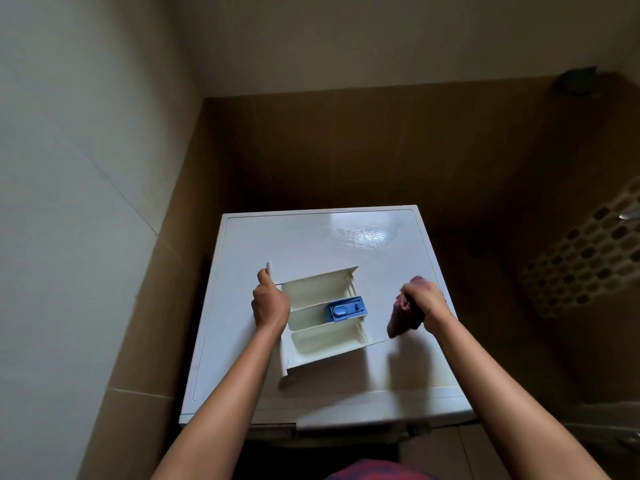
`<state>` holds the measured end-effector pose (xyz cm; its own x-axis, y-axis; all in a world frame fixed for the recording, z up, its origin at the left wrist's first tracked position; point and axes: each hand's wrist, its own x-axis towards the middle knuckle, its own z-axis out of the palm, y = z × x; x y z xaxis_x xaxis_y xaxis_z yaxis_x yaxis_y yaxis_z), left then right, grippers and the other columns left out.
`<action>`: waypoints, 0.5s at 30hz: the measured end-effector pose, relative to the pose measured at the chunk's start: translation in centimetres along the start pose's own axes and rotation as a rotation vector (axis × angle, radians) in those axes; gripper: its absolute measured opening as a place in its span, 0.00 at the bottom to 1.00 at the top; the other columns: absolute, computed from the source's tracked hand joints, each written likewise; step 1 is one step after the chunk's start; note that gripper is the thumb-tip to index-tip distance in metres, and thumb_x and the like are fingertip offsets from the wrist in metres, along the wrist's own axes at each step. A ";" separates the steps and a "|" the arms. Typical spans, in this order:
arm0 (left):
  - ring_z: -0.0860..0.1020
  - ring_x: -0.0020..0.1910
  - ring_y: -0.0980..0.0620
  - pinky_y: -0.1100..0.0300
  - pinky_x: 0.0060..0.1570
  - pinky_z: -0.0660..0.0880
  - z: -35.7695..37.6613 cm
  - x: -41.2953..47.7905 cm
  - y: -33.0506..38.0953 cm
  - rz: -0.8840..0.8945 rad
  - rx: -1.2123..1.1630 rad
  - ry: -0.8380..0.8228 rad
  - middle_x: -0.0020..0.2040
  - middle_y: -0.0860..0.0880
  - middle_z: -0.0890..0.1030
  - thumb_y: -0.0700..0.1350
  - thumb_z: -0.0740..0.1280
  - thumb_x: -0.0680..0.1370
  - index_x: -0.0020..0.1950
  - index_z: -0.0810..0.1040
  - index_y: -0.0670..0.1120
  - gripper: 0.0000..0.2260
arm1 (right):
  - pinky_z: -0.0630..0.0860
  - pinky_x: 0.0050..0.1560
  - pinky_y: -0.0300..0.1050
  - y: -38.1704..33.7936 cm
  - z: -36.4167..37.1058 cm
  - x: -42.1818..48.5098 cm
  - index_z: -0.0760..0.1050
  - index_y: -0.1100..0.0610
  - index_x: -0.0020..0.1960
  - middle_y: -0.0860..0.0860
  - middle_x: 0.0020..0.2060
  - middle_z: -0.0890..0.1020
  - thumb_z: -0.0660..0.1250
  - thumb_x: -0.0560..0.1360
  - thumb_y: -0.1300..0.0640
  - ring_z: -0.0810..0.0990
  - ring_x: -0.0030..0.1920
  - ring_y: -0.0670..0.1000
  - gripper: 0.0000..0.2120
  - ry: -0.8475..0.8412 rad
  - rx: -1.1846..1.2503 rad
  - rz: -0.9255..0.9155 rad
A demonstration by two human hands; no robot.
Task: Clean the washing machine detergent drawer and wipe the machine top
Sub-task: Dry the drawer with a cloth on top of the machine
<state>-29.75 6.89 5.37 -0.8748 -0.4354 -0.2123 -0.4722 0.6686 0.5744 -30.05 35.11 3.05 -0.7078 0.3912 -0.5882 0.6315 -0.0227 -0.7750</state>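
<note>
White machine top (363,237) glossy; brown wall (346,147) behind.

Bare forearms (221,393) rise from a reddish garment (377,472).

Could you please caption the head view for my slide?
Left hand holds detergent drawer over machine top; right hand grips cloth.

pale wall (69,168), brown wall (346,150), perforated basket (581,258)
</note>
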 end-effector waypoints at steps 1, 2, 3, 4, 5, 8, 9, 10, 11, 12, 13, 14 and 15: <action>0.78 0.52 0.35 0.48 0.49 0.74 0.0 0.0 0.0 -0.003 0.000 0.001 0.55 0.34 0.78 0.34 0.56 0.78 0.68 0.64 0.41 0.18 | 0.73 0.36 0.48 -0.6 0.1 -0.1 0.72 0.62 0.48 0.64 0.43 0.78 0.68 0.66 0.59 0.77 0.42 0.58 0.12 0.074 0.007 -0.029; 0.78 0.52 0.35 0.49 0.49 0.74 0.0 0.0 0.0 -0.006 -0.003 0.001 0.56 0.34 0.78 0.34 0.56 0.79 0.68 0.64 0.41 0.17 | 0.73 0.35 0.47 -1.3 0.3 -0.4 0.68 0.60 0.51 0.60 0.45 0.76 0.68 0.65 0.58 0.76 0.44 0.58 0.16 0.135 0.044 -0.046; 0.77 0.52 0.34 0.49 0.50 0.74 0.0 0.0 0.0 -0.011 -0.009 -0.001 0.56 0.35 0.77 0.35 0.56 0.79 0.68 0.64 0.41 0.17 | 0.74 0.36 0.46 -2.0 0.7 -0.8 0.65 0.59 0.53 0.58 0.48 0.73 0.69 0.65 0.57 0.75 0.47 0.57 0.20 0.184 0.089 -0.076; 0.77 0.53 0.34 0.48 0.50 0.74 0.0 0.0 0.0 -0.017 -0.020 -0.004 0.56 0.35 0.77 0.35 0.56 0.79 0.68 0.64 0.42 0.17 | 0.75 0.38 0.47 -2.5 1.2 -1.2 0.63 0.58 0.56 0.58 0.51 0.71 0.70 0.64 0.58 0.74 0.49 0.57 0.24 0.226 0.112 -0.141; 0.77 0.53 0.34 0.48 0.51 0.73 0.0 0.0 0.0 -0.024 -0.036 -0.009 0.57 0.35 0.77 0.36 0.56 0.79 0.69 0.64 0.42 0.18 | 0.76 0.42 0.46 -2.8 2.0 -1.8 0.62 0.58 0.59 0.59 0.55 0.69 0.71 0.65 0.59 0.73 0.51 0.56 0.27 0.260 0.105 -0.222; 0.76 0.55 0.35 0.48 0.53 0.73 -0.1 0.0 -0.3 -0.036 -0.084 -0.045 0.59 0.35 0.76 0.39 0.57 0.80 0.72 0.62 0.45 0.19 | 0.73 0.48 0.37 -2.9 5.3 -3.9 0.59 0.60 0.66 0.59 0.62 0.64 0.72 0.68 0.63 0.69 0.55 0.52 0.32 0.258 0.023 -0.471; 0.76 0.56 0.36 0.49 0.54 0.72 -0.1 0.0 -0.5 -0.031 -0.095 -0.059 0.60 0.36 0.76 0.41 0.57 0.80 0.73 0.62 0.45 0.20 | 0.71 0.54 0.38 -2.6 6.6 -4.6 0.59 0.60 0.68 0.58 0.62 0.63 0.72 0.69 0.62 0.68 0.57 0.52 0.32 0.214 -0.038 -0.543; 0.76 0.56 0.36 0.49 0.54 0.72 -0.1 -0.1 -0.6 -0.022 -0.103 -0.069 0.61 0.36 0.76 0.42 0.56 0.81 0.73 0.61 0.46 0.20 | 0.68 0.60 0.40 -2.2 7.8 -5.1 0.59 0.60 0.69 0.57 0.62 0.63 0.71 0.71 0.60 0.66 0.59 0.51 0.32 0.137 -0.139 -0.605; 0.75 0.57 0.36 0.49 0.55 0.72 -0.1 -0.1 -0.8 -0.010 -0.108 -0.075 0.62 0.36 0.76 0.43 0.56 0.81 0.74 0.60 0.46 0.21 | 0.64 0.64 0.42 -1.8 9.0 -5.4 0.60 0.60 0.71 0.56 0.62 0.64 0.70 0.72 0.58 0.65 0.61 0.50 0.31 0.024 -0.286 -0.648; 0.75 0.57 0.35 0.48 0.55 0.72 -0.1 -0.3 -0.9 0.004 -0.108 -0.076 0.62 0.36 0.76 0.44 0.55 0.82 0.75 0.59 0.46 0.21 | 0.63 0.66 0.44 -1.3 10.1 -5.6 0.62 0.60 0.70 0.56 0.62 0.66 0.67 0.74 0.56 0.66 0.63 0.51 0.27 -0.101 -0.462 -0.665; 0.75 0.58 0.35 0.48 0.55 0.71 -0.1 -0.4 -0.9 0.018 -0.104 -0.070 0.63 0.36 0.76 0.46 0.55 0.82 0.75 0.59 0.46 0.21 | 0.63 0.66 0.46 -0.8 10.9 -5.7 0.65 0.61 0.67 0.58 0.63 0.67 0.64 0.76 0.54 0.67 0.64 0.54 0.23 -0.207 -0.637 -0.662; 0.75 0.58 0.35 0.48 0.54 0.71 -0.1 -0.4 -1.0 0.032 -0.096 -0.061 0.63 0.36 0.75 0.46 0.54 0.82 0.75 0.59 0.46 0.21 | 0.64 0.65 0.48 -0.3 11.6 -5.7 0.67 0.63 0.64 0.60 0.64 0.68 0.62 0.77 0.54 0.68 0.65 0.57 0.19 -0.270 -0.778 -0.663; 0.75 0.58 0.34 0.47 0.54 0.71 -0.1 -0.5 -1.0 0.044 -0.086 -0.052 0.63 0.36 0.75 0.46 0.54 0.82 0.75 0.59 0.45 0.21 | 0.64 0.64 0.50 0.0 12.1 -5.6 0.68 0.64 0.63 0.61 0.64 0.69 0.60 0.78 0.53 0.69 0.64 0.59 0.18 -0.292 -0.888 -0.682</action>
<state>-28.84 6.35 4.95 -0.8998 -0.3738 -0.2249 -0.4244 0.6308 0.6496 -29.91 21.81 3.58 -0.9604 -0.1564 -0.2308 0.0084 0.8111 -0.5849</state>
